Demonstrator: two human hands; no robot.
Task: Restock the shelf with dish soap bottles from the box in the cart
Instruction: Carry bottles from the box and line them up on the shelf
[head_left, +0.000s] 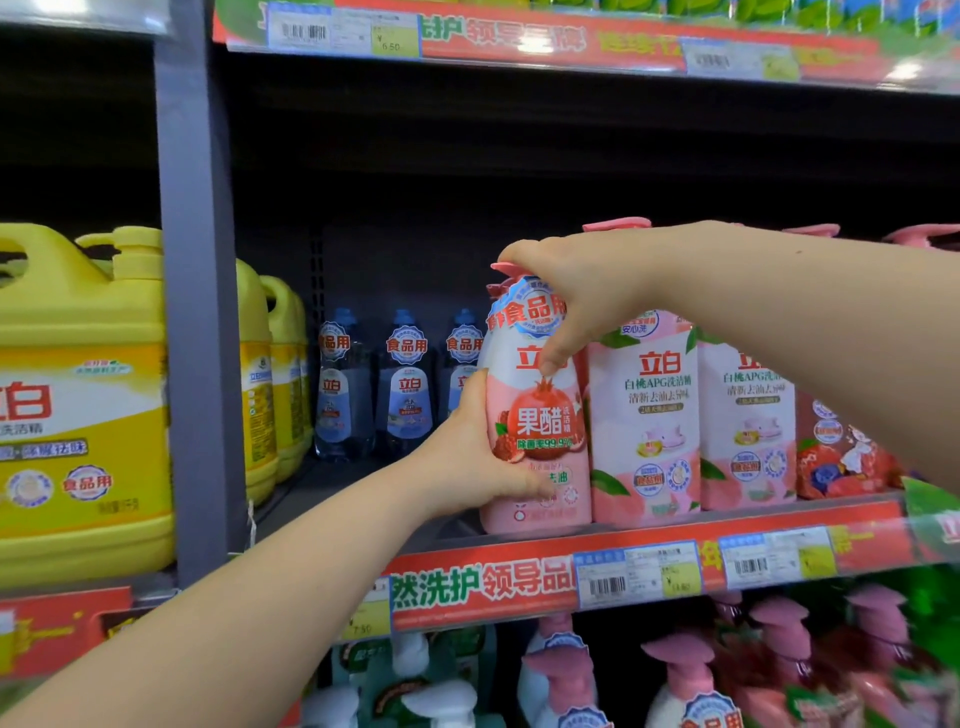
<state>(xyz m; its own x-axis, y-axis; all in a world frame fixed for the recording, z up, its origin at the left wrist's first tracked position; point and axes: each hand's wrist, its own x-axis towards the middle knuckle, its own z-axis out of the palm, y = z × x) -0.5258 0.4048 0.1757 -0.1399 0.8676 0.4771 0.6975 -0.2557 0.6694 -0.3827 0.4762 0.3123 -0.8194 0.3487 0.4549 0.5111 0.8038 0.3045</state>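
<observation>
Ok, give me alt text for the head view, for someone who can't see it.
A person holds a pink pomegranate-label dish soap bottle at the front of a store shelf: the left hand grips its lower side, the right hand its pump top. To its right stand pink peach-label bottles, further back on its left blue bottles, far left yellow jugs.

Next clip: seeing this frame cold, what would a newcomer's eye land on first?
First, the pink dish soap bottle with a red pomegranate label, centre frame at the front of the red-edged shelf. The left hand grips its lower side and the right hand grips its top. Next come the big yellow plastic jugs filling the left bay, then the small clear blue bottles far back in the dark gap between.
</observation>
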